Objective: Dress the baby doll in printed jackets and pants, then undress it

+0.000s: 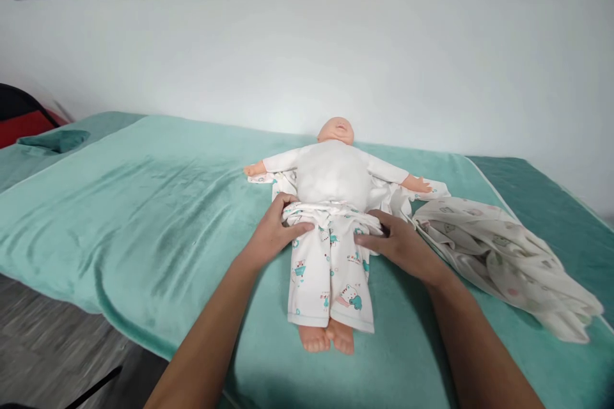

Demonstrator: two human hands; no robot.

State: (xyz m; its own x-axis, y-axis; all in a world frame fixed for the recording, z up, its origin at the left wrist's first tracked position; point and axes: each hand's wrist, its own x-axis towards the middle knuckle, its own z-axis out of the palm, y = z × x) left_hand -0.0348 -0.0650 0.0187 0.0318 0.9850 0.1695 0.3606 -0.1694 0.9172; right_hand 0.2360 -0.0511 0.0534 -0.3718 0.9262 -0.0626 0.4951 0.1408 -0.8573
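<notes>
A baby doll [333, 172] with a white cloth body lies on its back, arms spread wide and bare feet toward me. Printed baby pants [330, 268] cover its legs, their waistband bunched at the lower belly. My left hand [277, 230] grips the waistband at the left side, thumb on the front. On the right side my right hand [396, 239] pinches the same waistband, thumb in front and fingers tucked behind. A matching printed top [391, 195] lies spread open under the doll's back and arms.
A crumpled printed cloth [503, 262] lies to the right of the doll. Green plush blanket [144, 204] covers the bed, which meets a white wall [307, 57]. At the far left is a red and black object [26, 118]. Grey floor [43, 332] shows at lower left.
</notes>
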